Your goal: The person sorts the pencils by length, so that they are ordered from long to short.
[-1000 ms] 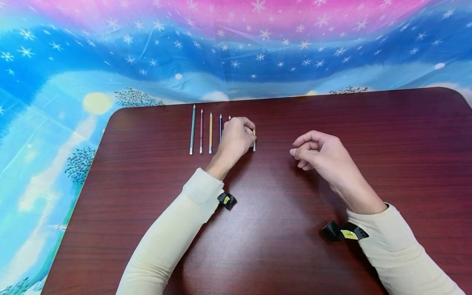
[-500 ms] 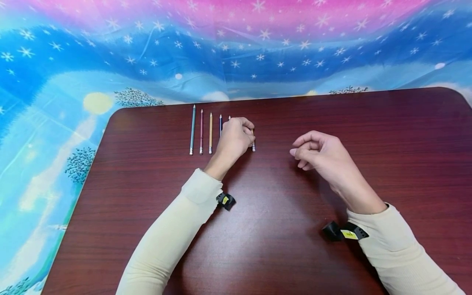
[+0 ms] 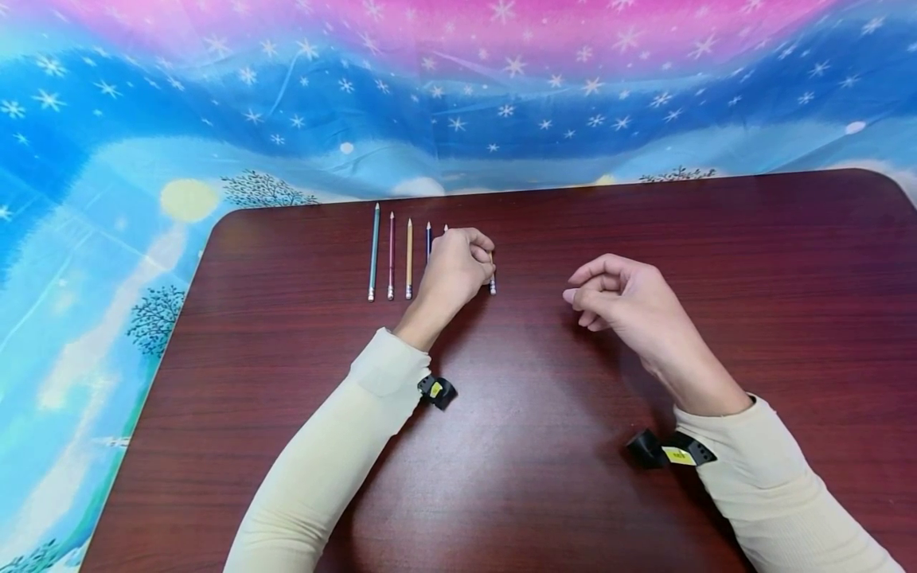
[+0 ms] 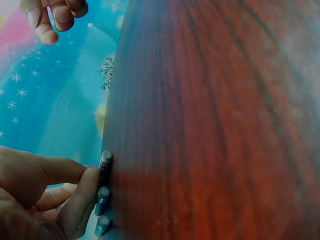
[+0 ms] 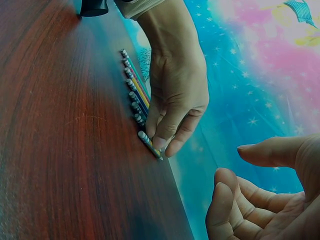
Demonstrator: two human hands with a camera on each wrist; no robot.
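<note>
My left hand [image 3: 453,267] pinches a short yellow pencil [image 3: 493,285] at the right end of a row of pencils; its eraser end points toward me. In the right wrist view that pencil [image 5: 145,137] lies along the tabletop under the thumb and fingertips. Left of the hand lie a teal pencil [image 3: 374,253], a pink-red pencil [image 3: 392,259], a yellow-orange pencil [image 3: 409,259] and a dark blue pencil [image 3: 428,237]. Darker pencils [image 5: 136,106] beyond these are mostly hidden by the hand in the head view. My right hand [image 3: 626,306] hovers to the right, fingers loosely bent, holding nothing.
The dark red-brown wooden table [image 3: 530,446] has rounded far corners. Behind it hangs a snowflake-patterned cloth [image 3: 458,103] in blue and pink. Black wrist cameras sit on the left cuff [image 3: 438,392] and right cuff [image 3: 669,450].
My left hand has shifted very slightly left, with the short yellow pencil moving a little along with it. The right hand and the visible other pencils have stayed put.
</note>
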